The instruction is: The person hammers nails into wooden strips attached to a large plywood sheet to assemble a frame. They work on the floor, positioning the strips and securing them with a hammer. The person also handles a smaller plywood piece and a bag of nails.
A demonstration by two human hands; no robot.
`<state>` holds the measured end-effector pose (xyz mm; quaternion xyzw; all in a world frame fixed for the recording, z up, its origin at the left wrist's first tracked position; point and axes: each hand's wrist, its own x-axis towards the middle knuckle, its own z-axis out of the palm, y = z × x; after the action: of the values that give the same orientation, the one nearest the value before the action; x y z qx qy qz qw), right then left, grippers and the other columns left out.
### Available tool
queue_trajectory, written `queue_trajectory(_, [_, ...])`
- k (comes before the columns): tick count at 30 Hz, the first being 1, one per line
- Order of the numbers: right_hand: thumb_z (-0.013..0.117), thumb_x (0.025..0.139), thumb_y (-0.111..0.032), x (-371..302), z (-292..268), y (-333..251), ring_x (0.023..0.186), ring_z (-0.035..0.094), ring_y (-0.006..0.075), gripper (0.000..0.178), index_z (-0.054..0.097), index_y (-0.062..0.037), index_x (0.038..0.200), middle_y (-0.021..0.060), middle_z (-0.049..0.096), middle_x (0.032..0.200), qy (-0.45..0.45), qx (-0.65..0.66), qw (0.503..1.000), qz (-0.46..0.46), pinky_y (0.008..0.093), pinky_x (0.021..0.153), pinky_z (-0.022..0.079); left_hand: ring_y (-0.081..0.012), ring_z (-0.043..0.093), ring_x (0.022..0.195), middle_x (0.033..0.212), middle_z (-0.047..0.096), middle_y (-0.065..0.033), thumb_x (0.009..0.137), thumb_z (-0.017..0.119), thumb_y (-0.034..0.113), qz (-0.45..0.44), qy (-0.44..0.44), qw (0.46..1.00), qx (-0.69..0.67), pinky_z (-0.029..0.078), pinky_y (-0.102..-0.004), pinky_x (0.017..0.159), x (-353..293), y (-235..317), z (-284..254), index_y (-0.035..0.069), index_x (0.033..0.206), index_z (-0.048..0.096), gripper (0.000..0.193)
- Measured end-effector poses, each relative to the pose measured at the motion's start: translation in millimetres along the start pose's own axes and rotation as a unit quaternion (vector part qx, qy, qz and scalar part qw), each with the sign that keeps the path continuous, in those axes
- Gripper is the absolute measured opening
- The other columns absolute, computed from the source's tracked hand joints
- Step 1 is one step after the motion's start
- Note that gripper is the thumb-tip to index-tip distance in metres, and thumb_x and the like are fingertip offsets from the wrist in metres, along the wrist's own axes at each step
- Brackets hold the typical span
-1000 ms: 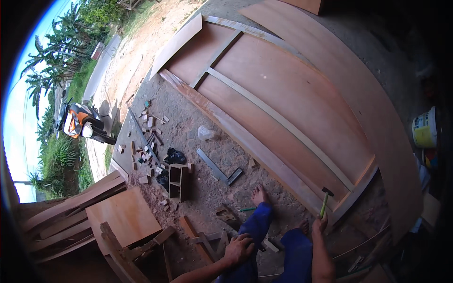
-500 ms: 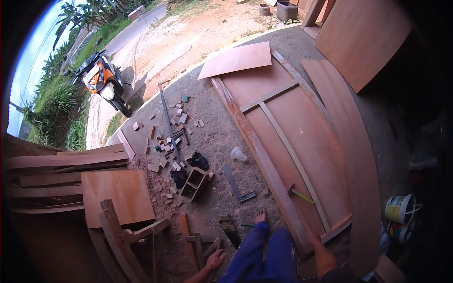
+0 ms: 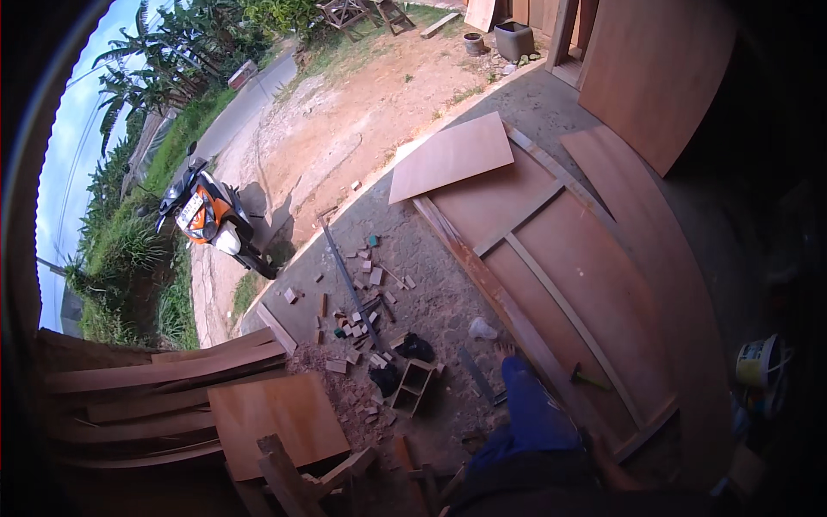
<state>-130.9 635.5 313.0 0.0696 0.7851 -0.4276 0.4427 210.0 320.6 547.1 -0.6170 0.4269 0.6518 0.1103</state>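
Observation:
A long framed plywood panel (image 3: 568, 284), with wooden rails along its edges and across it, lies on the floor to my right. My right hand (image 3: 601, 453) is down at its near corner, close to the frame's edge. Dark shadow hides the fingers there. A hammer (image 3: 591, 377) with a yellow-green handle rests on the panel beside the middle rail (image 3: 551, 289). Across the far end lies a loose plywood sheet (image 3: 452, 159). My left hand is out of the picture. A metal square (image 3: 475, 372) is on the floor by my foot, partly covered by my leg.
Wood offcuts (image 3: 353, 327), a long metal bar (image 3: 345, 276) and an open wooden box (image 3: 413, 388) lie left of the panel. Stacked boards (image 3: 164, 375) fill the left side. A bucket (image 3: 758, 362) stands at right. A motorbike (image 3: 215, 211) is parked outside.
The view has tilted upward, so the scene sits lower and farther right. My foot has moved forward beside the panel. My left hand has left the picture. The hammer still lies on the panel.

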Motion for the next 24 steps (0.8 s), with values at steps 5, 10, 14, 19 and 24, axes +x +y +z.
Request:
queue_trajectory(5, [0.062,0.091,-0.032,7,49,-75,0.087,0.070,0.0321,0.033,0.072,-0.0030,0.105,0.0199,0.071,0.099,0.011,0.010,1.000,0.026,0.0392,0.079,0.052,-0.0157,0.060,0.088,0.092,0.066,-0.0065,0.099,0.059,0.030,-0.046,0.043,0.997,0.037,0.049,-0.0346,0.080,2,131,-77,0.005,0.113,0.066,0.029])
queue_trajectory(10, [0.063,0.091,-0.032,-5,93,-132,0.085,0.069,0.0321,0.033,0.072,-0.0030,0.103,0.0198,0.071,0.097,-0.017,0.003,0.998,0.063,0.0395,0.078,0.052,-0.0136,0.058,0.084,0.090,0.065,-0.0042,0.100,0.058,0.031,-0.068,0.065,0.993,0.065,0.048,-0.0328,0.077,-17,216,-139,0.006,0.111,0.067,0.029])
queue_trajectory(14, [0.063,0.091,-0.032,-15,121,-173,0.084,0.069,0.0321,0.033,0.072,-0.0030,0.102,0.0197,0.071,0.095,-0.020,0.002,0.996,0.082,0.0398,0.077,0.052,-0.0119,0.057,0.082,0.088,0.064,-0.0023,0.101,0.056,0.031,-0.083,0.039,0.993,0.079,0.047,-0.0313,0.074,-2,264,-164,0.006,0.110,0.068,0.029])
queue_trajectory(19, [0.063,0.091,-0.033,-21,176,-231,0.082,0.069,0.0321,0.032,0.072,-0.0030,0.100,0.0197,0.071,0.093,-0.028,0.007,0.996,0.088,0.0402,0.076,0.052,-0.0097,0.056,0.079,0.086,0.064,0.0001,0.102,0.055,0.032,-0.083,0.012,0.992,0.097,0.046,-0.0295,0.071,36,324,-183,0.007,0.108,0.069,0.030])
queue_trajectory(24, [0.063,0.091,-0.033,-50,243,-275,0.080,0.069,0.0321,0.032,0.072,-0.0031,0.098,0.0196,0.071,0.092,0.007,0.022,0.991,0.133,0.0405,0.075,0.052,-0.0076,0.054,0.076,0.083,0.063,0.0024,0.103,0.053,0.033,-0.083,-0.051,0.985,0.144,0.044,-0.0277,0.068,119,397,-235,0.008,0.106,0.070,0.031])
